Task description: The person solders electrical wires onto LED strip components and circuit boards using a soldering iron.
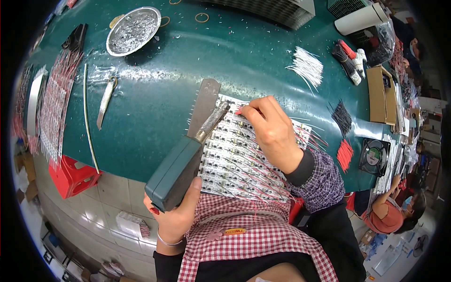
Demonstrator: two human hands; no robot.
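Observation:
My left hand (177,217) is wrapped round the body of a dark green soldering gun (173,170). Its silvery tip (217,118) points up and right, to the top row of a white circuit board panel (221,176). Rows of small black components cover this panel, and many thin red, black and white wires trail from it to the right. My right hand (275,134) is closed in a pinch over the panel's upper part, with a short red wire (238,112) at its fingertips, close to the tip. A flat grey metal strip (205,101) lies along the panel's left edge.
A metal bowl (134,33) of solder scraps stands far left on the green table (155,108). White wires (307,69), black wires (342,118) and red wires (345,155) lie in bundles at right, near a black fan (374,156). Wired panels (58,103) hang over the left edge.

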